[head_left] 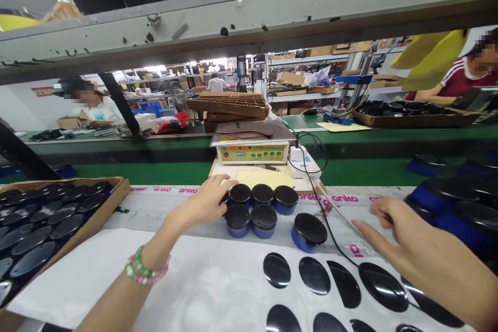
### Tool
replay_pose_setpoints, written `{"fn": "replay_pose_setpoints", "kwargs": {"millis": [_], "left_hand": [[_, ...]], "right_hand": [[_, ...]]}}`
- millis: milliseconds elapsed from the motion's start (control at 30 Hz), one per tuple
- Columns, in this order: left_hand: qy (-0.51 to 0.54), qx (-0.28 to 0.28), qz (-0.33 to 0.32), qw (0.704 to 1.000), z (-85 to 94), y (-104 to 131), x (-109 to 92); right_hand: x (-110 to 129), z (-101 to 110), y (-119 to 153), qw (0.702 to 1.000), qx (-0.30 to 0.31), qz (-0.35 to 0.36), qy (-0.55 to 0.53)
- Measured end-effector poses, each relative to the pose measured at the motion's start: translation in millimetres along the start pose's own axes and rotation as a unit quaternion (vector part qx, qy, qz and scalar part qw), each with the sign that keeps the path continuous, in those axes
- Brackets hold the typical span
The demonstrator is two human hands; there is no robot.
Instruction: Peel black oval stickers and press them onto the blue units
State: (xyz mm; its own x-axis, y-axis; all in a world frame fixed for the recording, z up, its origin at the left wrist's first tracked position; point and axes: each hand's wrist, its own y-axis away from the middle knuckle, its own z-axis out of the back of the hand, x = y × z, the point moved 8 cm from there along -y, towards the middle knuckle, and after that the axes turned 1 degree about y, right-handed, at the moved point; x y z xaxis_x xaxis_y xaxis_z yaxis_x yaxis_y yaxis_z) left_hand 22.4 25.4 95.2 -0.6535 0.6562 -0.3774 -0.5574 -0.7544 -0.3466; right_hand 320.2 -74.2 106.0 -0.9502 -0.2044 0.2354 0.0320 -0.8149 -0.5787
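My left hand (208,199) has its fingers curved round the leftmost of a cluster of round blue cases with black tops (262,194), which stand in two rows. Most of that leftmost case is hidden by the hand. Another such case (309,231) stands apart, a little to the right. My right hand (412,238) hovers at the right, thumb stretched away from the curled fingers, with nothing visible between them. It is nearest to a group of blue cases (439,194) at the right edge. Below lies a white sheet (194,285) bearing several glossy black discs (277,270).
A cardboard tray (116,199) of black-topped cases sits at left. Behind the cluster stand a control box (252,153) and a white power strip (305,163). A black cable (330,228) runs across the bench. Overhead is a metal beam (241,15). Other people work beyond.
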Motion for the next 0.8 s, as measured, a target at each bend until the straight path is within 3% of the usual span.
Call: {"fn": "replay_pose_setpoints", "kwargs": {"millis": [100, 233, 367, 467, 567, 633, 800], "left_hand": [[0.041, 0.027, 0.010, 0.999, -2.9, 8, 39], [0.079, -0.014, 0.046, 0.996, -19.2, 16, 60], [0.102, -0.059, 0.092, 0.989, -21.6, 28, 70], [0.124, -0.052, 0.110, 0.985, -20.8, 32, 76], [0.143, -0.065, 0.140, 0.978, -15.1, 33, 82], [0.149, -0.096, 0.160, 0.971, -6.1, 33, 81], [0.157, -0.162, 0.166, 0.960, 20.5, 33, 50]], "right_hand": [[49, -40, -38, 0.984, 0.173, 0.029, 0.014], [115, -99, -81, 0.960, 0.268, 0.080, -0.006], [129, -159, -95, 0.930, 0.360, 0.067, 0.010], [120, -181, -95, 0.916, 0.396, 0.054, 0.012], [116, -184, -96, 0.915, 0.398, 0.063, -0.005], [120, -174, -98, 0.921, 0.381, 0.075, -0.028], [157, -115, -101, 0.945, 0.280, 0.113, -0.130]]}}
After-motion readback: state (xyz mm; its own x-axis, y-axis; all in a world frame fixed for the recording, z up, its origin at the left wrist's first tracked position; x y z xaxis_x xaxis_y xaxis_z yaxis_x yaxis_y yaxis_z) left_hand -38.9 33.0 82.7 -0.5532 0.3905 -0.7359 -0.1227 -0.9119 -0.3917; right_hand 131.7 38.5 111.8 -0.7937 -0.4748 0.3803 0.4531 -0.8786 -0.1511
